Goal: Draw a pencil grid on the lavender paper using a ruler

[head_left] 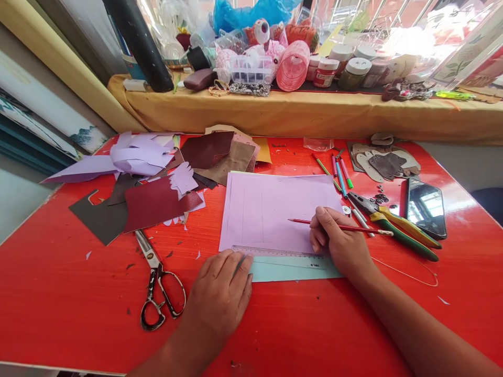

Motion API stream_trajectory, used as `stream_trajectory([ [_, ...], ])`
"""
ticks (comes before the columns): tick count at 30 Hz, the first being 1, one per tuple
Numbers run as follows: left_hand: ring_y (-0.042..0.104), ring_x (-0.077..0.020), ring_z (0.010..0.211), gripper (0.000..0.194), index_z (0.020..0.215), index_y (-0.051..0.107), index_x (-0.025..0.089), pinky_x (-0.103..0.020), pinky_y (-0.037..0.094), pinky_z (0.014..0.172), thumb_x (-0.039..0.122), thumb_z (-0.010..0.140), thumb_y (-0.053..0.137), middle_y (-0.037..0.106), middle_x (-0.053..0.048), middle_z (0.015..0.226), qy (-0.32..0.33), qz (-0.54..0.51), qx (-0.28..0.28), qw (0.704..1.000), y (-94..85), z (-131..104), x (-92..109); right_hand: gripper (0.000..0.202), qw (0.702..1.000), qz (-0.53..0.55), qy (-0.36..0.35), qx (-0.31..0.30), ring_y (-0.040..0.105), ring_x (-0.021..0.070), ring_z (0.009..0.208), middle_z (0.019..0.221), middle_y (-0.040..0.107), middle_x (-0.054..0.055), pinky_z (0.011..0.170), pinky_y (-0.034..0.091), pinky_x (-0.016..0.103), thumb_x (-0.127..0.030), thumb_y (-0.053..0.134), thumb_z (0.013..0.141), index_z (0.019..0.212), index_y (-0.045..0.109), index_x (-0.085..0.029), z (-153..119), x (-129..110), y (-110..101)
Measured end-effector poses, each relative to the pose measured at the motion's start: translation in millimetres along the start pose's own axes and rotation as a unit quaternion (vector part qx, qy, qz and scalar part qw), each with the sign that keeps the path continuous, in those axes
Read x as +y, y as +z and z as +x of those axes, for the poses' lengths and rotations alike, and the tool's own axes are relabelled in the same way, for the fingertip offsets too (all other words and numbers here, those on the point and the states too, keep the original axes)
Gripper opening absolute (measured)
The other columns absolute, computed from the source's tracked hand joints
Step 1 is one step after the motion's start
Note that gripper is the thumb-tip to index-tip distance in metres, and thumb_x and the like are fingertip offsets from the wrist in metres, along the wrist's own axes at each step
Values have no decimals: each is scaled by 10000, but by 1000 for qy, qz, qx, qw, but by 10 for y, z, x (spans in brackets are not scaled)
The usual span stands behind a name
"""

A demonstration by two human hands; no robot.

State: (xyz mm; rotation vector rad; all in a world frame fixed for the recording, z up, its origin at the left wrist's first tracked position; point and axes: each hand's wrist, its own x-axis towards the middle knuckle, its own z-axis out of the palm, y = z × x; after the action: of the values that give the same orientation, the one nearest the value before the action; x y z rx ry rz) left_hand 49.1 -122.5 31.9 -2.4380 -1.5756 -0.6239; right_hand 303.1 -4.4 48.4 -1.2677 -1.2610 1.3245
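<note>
A sheet of light purple paper lies on the red table, with a few thin straight lines drawn on its left part. Across its near edge runs a clear ruler, partly over a light blue sheet underneath. My left hand lies flat, fingers stretched, on the ruler's left end and the near left corner of the paper. In my right hand is a dark red pencil, held nearly level between thumb and fingers. Its tip points left above the paper; whether it touches cannot be seen.
Scissors lie left of my left hand, below leather pieces and purple paper scraps. On the right are pliers, a phone, several markers and leather cutouts. A cluttered ledge borders the back.
</note>
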Motion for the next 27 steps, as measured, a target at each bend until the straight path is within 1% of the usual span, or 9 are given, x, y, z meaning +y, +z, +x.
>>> stream_trajectory([
  [11, 690, -312, 1108, 310, 1309, 704, 83, -460, 532, 984, 131, 1130, 455, 786, -131, 1165, 12, 10, -4, 1000, 1, 0, 3, 566, 1000, -11, -2, -12, 560, 149, 422, 491, 481, -57, 452, 424, 272, -716, 735, 975, 729, 669, -210, -13, -10, 12],
  [19, 694, -320, 1130, 306, 1333, 689, 78, -473, 541, 1017, 121, 1117, 476, 774, -142, 1188, 13, 11, -18, 1000, 26, -30, -5, 577, 999, -34, -1, -14, 561, 146, 426, 489, 486, -54, 455, 406, 269, -724, 709, 991, 731, 665, -211, -28, -10, 16],
  [24, 687, -329, 1136, 309, 1339, 692, 73, -492, 544, 1034, 119, 1115, 485, 768, -152, 1194, 1, -5, -18, 1000, 31, -36, 4, 581, 999, -44, -4, -14, 564, 153, 426, 488, 487, -50, 448, 418, 274, -732, 701, 991, 729, 666, -214, -25, -16, 22],
  [27, 685, -326, 1142, 312, 1336, 695, 97, -510, 555, 1050, 133, 1124, 468, 763, -146, 1200, -18, -24, -14, 999, 22, -28, 5, 582, 999, -41, -6, -16, 560, 155, 424, 489, 485, -50, 444, 432, 277, -739, 709, 981, 728, 669, -216, -30, -12, 30],
])
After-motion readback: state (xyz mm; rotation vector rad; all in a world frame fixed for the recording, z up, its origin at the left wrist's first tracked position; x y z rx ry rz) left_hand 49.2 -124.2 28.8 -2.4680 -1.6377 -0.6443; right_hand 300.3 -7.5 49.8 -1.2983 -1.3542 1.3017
